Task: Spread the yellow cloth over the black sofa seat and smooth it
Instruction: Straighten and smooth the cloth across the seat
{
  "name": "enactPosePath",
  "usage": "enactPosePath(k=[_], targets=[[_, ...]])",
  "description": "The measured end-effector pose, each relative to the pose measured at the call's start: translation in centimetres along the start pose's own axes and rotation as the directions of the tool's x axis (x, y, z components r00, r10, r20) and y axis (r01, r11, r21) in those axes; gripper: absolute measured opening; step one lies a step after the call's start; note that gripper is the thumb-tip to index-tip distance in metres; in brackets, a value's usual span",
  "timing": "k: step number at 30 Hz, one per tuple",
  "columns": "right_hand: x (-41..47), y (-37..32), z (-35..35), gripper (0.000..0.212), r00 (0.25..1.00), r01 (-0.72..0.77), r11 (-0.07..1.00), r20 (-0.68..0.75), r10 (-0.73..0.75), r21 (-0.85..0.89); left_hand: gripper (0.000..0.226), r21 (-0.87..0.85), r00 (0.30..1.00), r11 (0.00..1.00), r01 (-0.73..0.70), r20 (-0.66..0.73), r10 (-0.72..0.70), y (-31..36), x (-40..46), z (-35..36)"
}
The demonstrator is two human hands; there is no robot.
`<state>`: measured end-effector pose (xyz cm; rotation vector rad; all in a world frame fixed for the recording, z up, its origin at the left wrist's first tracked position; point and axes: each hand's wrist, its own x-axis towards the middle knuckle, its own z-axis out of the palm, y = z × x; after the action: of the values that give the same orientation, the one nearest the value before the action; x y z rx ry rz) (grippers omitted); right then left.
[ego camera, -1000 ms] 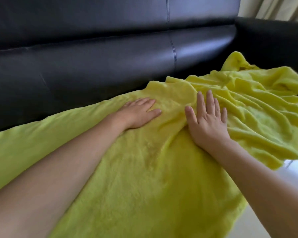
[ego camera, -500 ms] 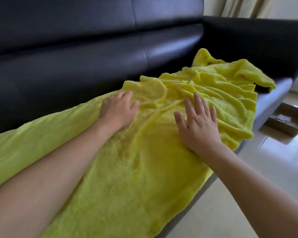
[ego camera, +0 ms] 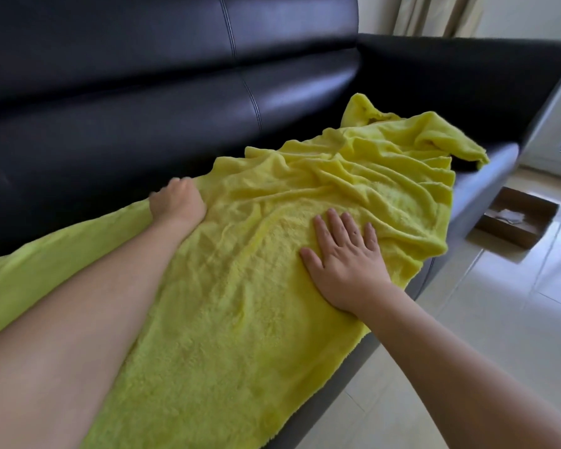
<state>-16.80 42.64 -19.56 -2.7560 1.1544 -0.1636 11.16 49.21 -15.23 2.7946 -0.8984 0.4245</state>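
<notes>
Head view shows a shallow brown cardboard tray (ego camera: 517,222) on the pale tiled floor (ego camera: 486,319) beside the sofa's far end, with a piece of white crumpled paper (ego camera: 510,216) lying inside it; the fluffy yellow cloth (ego camera: 240,303) lies lengthwise along the seat of the glossy black leather sofa (ego camera: 175,102), fairly flat in the near part and bunched into ridges and folds toward the far end, where one corner rises against the padded black armrest (ego camera: 450,79); the cloth's back edge runs along the foot of the backrest, while its front edge hangs slightly over the seat's front rim; a strip of bare black seat shows past the cloth's far end, next to the armrest; the right hand (ego camera: 347,264) lies palm down on the cloth near its front edge, fingers straight and slightly spread, gripping nothing; the left hand (ego camera: 177,202) sits at the cloth's back edge where it meets the backrest, its fingers blurred and turned away, so whether they grip the fabric cannot be told; beige curtains (ego camera: 434,14) hang behind the armrest.
</notes>
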Motion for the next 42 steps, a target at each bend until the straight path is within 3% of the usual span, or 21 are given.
enactPosePath(k=[2, 4, 6, 7, 8, 10, 12, 13, 14, 15, 17, 18, 22, 26, 30, 33, 35, 39, 41, 42], targets=[[0.1, 0.0, 0.0, 0.069, 1.0, 0.006, 1.0, -0.014, -0.006, 0.021, 0.027, -0.069, 0.998, 0.997, -0.036, -0.056, 0.032, 0.6, 0.1, 0.1], [-0.1, 0.1, -0.3, 0.066, 0.992, 0.008, 0.994, -0.126, 0.005, 0.107, 0.03, -0.237, 0.992, 0.968, -0.085, -0.112, 0.06, 2.2, 0.9, -0.5], [-0.8, 0.7, -0.8, 0.06, 0.9, -0.074, 0.941, -0.385, 0.205, 0.33, 0.053, -0.306, 0.983, 0.948, -0.093, 0.124, 0.137, 3.7, 1.3, -0.3], [-1.3, 1.0, -1.2, 0.059, 0.801, -0.145, 0.866, -0.457, 0.386, 0.479, 0.064, -0.24, 0.94, 0.965, -0.11, 0.291, 0.179, 4.0, 1.0, 0.6], [-1.6, 1.6, -1.6, 0.063, 0.697, -0.227, 0.748, -0.432, 0.572, 0.623, 0.066, -0.153, 0.9, 0.978, -0.141, 0.391, 0.191, 4.0, 0.5, 1.4], [-1.8, 3.0, -2.2, 0.075, 0.551, -0.387, 0.371, -0.111, 0.827, 0.844, 0.059, -0.043, 0.924, 0.982, -0.183, 0.334, 0.187, 3.9, 0.1, 2.1], [-1.5, 4.3, -1.7, 0.09, 0.46, -0.428, -0.098, 0.309, 0.832, 0.899, 0.054, -0.04, 0.964, 0.968, -0.246, 0.09, 0.249, 5.4, -0.8, 0.6], [-1.5, 4.4, -1.4, 0.096, 0.467, -0.384, -0.275, 0.442, 0.766, 0.882, 0.054, -0.091, 0.954, 0.951, -0.295, 0.018, 0.298, 6.5, -1.5, -0.2], [-1.7, 4.5, -1.2, 0.096, 0.495, -0.339, -0.376, 0.503, 0.708, 0.862, 0.056, -0.156, 0.933, 0.925, -0.346, 0.046, 0.357, 7.6, -2.5, -1.0], [-1.8, 4.7, -1.0, 0.091, 0.522, -0.316, -0.406, 0.514, 0.68, 0.858, 0.059, -0.214, 0.9, 0.901, -0.377, 0.145, 0.411, 8.6, -3.8, -1.3], [-1.9, 5.0, -1.4, 0.077, 0.558, -0.3, -0.383, 0.486, 0.673, 0.874, 0.067, -0.191, 0.814, 0.888, -0.418, 0.356, 0.459, 9.5, -6.5, -0.9], [-1.9, 5.1, -1.7, 0.068, 0.569, -0.294, -0.362, 0.466, 0.678, 0.885, 0.071, -0.16, 0.797, 0.884, -0.44, 0.384, 0.466, 9.4, -7.3, -0.4], [-1.7, 5.4, -3.4, 0.034, 0.647, -0.264, -0.25, 0.363, 0.671, 0.932, 0.071, -0.145, 0.834, 0.883, -0.447, 0.29, 0.469, 8.9, -7.6, 0.0], [-0.9, 5.8, -5.0, 0.04, 0.641, -0.32, -0.296, 0.435, 0.632, 0.9, 0.067, -0.14, 0.841, 0.882, -0.45, 0.268, 0.471, 8.9, -7.8, -0.1], [-0.5, 5.6, -5.3, 0.041, 0.672, -0.328, -0.423, 0.523, 0.524, 0.845, 0.066, -0.151, 0.855, 0.891, -0.428, 0.251, 0.454, 8.7, -7.7, 0.1], [-0.3, 5.5, -5.1, 0.038, 0.663, -0.349, -0.329, 0.479, 0.575, 0.878, 0.067, -0.136, 0.865, 0.896, -0.422, 0.235, 0.443, 8.8, -7.9, 0.2], [-0.3, 5.5, -4.8, 0.035, 0.629, -0.344, -0.23, 0.405, 0.663, 0.91, 0.067, -0.129, 0.865, 0.899, -0.417, 0.247, 0.437, 8.7, -7.9, 0.2], [-0.1, 6.5, -3.6, 0.048, 0.546, -0.378, -0.194, 0.387, 0.743, 0.905, 0.068, -0.13, 0.839, 0.929, -0.346, 0.401, 0.368, 9.5, -7.2, -0.5], [0.1, 7.2, -4.0, 0.058, 0.471, -0.427, -0.166, 0.375, 0.799, 0.889, 0.065, -0.198, 0.858, 0.934, -0.296, 0.375, 0.351, 9.9, -6.1, -1.2], [0.2, 7.6, -4.6, 0.058, 0.428, -0.449, -0.096, 0.309, 0.849, 0.888, 0.063, -0.211, 0.88, 0.934, -0.289, 0.325, 0.346, 10.1, -5.5, -1.3]])
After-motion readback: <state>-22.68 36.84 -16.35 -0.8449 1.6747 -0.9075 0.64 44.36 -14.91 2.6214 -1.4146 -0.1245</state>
